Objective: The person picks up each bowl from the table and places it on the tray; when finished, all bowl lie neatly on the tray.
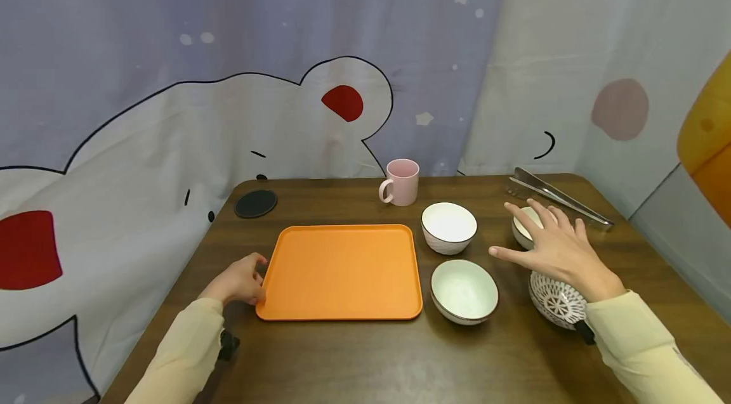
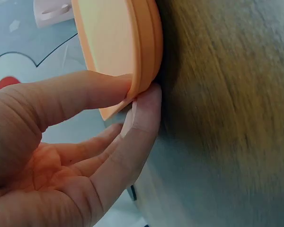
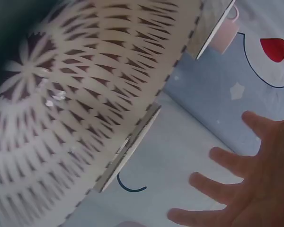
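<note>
Fingers of the left hand (image 1: 236,281) pinch the orange tray (image 1: 344,274) by its left rim; those of the right hand (image 1: 556,255) are spread near the patterned bowl (image 1: 555,301), a pale bowl (image 1: 521,236) beyond. One-sided lifting could tilt the tray; a low sweep could knock bowls.

From where I stand, no word, label, brand, number or sign can be read on the orange tray (image 1: 342,272), the pink mug (image 1: 404,184), the bowls (image 1: 464,290) or the printed cloth (image 1: 228,17) behind the table (image 1: 342,359).
</note>
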Tool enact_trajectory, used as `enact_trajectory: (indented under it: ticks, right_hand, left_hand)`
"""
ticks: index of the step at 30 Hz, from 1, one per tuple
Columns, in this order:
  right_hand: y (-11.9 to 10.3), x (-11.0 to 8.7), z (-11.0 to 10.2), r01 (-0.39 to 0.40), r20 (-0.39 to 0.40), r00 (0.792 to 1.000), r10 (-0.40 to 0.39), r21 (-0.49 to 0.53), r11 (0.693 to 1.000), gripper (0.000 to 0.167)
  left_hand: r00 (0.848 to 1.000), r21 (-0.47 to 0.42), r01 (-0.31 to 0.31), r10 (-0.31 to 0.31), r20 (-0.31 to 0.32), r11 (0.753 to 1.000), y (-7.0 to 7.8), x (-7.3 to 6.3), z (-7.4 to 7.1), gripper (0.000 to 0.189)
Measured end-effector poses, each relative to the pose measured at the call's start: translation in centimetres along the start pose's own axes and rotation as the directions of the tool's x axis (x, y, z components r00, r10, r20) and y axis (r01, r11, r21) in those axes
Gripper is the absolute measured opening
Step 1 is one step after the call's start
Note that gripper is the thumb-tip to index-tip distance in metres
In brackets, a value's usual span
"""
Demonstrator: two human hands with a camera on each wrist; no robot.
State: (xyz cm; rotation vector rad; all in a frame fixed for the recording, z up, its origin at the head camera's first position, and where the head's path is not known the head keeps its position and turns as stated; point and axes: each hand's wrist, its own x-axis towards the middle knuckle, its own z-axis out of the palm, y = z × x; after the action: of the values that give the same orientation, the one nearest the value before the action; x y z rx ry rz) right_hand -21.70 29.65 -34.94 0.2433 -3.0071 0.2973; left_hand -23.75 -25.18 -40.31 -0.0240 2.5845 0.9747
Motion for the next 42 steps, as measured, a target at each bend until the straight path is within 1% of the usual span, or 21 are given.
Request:
enact_trajectory:
  ticks: [2, 4, 7, 8, 10, 15, 19, 22, 26, 31, 34, 36, 42]
  right_hand:
    - [0.1, -0.5, 0.1, -0.007, 0.003, 1.0, 0.007, -0.008, 1.0, 0.101]
    - [0.3, -0.9, 0.3, -0.016, 0.01, 1.0, 0.016, -0.004, 1.0, 0.104]
    - [0.6, -1.6, 0.6, -0.035, 0.026, 0.999, 0.034, 0.014, 0.999, 0.11]
    - [0.8, -1.9, 0.7, -0.04, 0.031, 0.999, 0.039, 0.019, 0.999, 0.111]
    - [1.1, -2.4, 1.0, -0.05, 0.033, 0.998, 0.049, 0.028, 0.998, 0.113]
    - [1.9, -3.7, 1.8, -0.063, -0.003, 0.998, 0.063, 0.025, 0.998, 0.115]
    - [2.2, -4.5, 2.3, -0.077, -0.041, 0.996, 0.078, 0.028, 0.997, 0.117]
    - [2.4, -5.0, 2.5, -0.09, -0.045, 0.995, 0.091, 0.037, 0.995, 0.119]
    - [2.8, -5.8, 2.9, -0.107, -0.068, 0.992, 0.11, 0.045, 0.993, 0.121]
    - [3.3, -6.6, 3.8, -0.113, -0.135, 0.984, 0.118, 0.044, 0.993, 0.123]
    - [3.5, -7.2, 4.3, -0.124, -0.155, 0.98, 0.128, 0.032, 0.992, 0.123]
    - [3.7, -7.6, 4.4, -0.139, -0.143, 0.979, 0.142, 0.034, 0.99, 0.123]
    - [4.6, -8.0, 4.6, -0.183, -0.058, 0.981, 0.187, 0.07, 0.981, 0.122]
  left_hand:
    - [1.0, -0.028, 0.007, -0.007, -0.013, 1.0, -0.3, -0.1, 0.1, 0.066]
    - [1.0, -0.034, 0.009, -0.01, -0.022, 0.999, -0.6, -0.1, 0.2, 0.053]
    - [0.999, -0.023, 0.015, -0.016, -0.042, 1.0, -0.9, -0.2, 0.3, 0.032]
    - [0.999, -0.015, 0.015, -0.015, -0.049, 1.0, -0.9, -0.2, 0.3, 0.028]
    - [0.998, -0.007, 0.016, -0.017, -0.058, 1.0, -0.9, -0.2, 0.3, 0.024]
    - [0.998, -0.021, 0.024, -0.025, -0.058, 0.999, -0.9, 0.0, 0.3, 0.023]
    - [0.999, -0.062, 0.02, -0.023, -0.049, 0.998, -1.0, 0.1, 0.3, 0.024]
    - [0.999, -0.084, 0.017, -0.022, -0.049, 0.996, -1.2, 0.0, 0.3, 0.025]
    - [0.999, -0.067, 0.022, -0.025, -0.049, 0.998, -1.2, 0.0, 0.5, 0.024]
    - [0.999, -0.048, 0.037, -0.038, -0.035, 0.998, -1.0, 0.0, 0.5, 0.022]
    - [0.999, -0.047, 0.044, -0.045, -0.027, 0.998, -0.9, 0.1, 0.5, 0.021]
    - [0.999, -0.045, 0.045, -0.047, -0.025, 0.998, -0.9, 0.1, 0.5, 0.021]
    - [0.998, -0.017, 0.049, -0.05, -0.044, 0.999, -0.6, 0.2, 0.6, 0.021]
